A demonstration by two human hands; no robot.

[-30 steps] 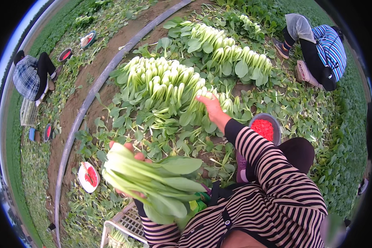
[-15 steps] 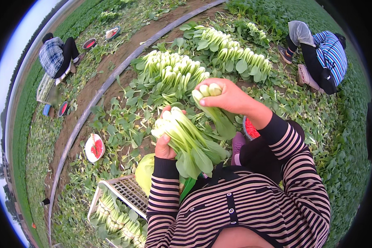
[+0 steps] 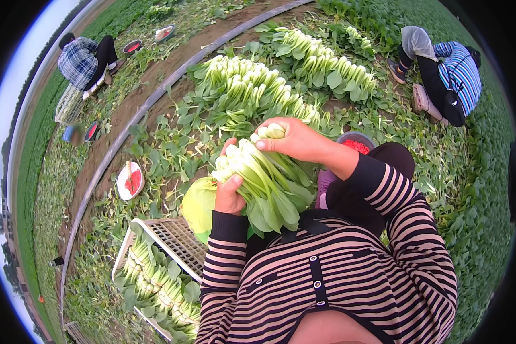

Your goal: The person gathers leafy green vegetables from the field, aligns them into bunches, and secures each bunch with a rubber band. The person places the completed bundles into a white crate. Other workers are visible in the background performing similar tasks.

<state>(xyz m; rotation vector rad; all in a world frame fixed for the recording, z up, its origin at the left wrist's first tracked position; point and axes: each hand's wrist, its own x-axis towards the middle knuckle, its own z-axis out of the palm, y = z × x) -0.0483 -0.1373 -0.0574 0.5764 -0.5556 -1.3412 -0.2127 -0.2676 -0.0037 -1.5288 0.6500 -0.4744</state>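
Observation:
My left hand (image 3: 229, 192) is closed around a thick bunch of bok choy (image 3: 264, 183), its pale stem ends up and its green leaves hanging toward my lap. Against the top right of this bunch, my right hand (image 3: 292, 140) grips a few more bok choy by their white bases. The leaves of the two lots overlap. Beyond my hands, rows of cut bok choy (image 3: 252, 83) lie on the ground, with another row (image 3: 327, 63) farther right.
A plastic crate (image 3: 172, 241) holding bok choy stands at my lower left, beside a yellow-green rounded thing (image 3: 199, 209). A white bowl (image 3: 131, 180) and a grey bowl (image 3: 355, 140) contain red bits. A hose (image 3: 155, 100) crosses the field. Two people crouch farther off.
My right hand has moved down and left, bringing its bok choy against the bunch in my left hand. The view has shifted slightly.

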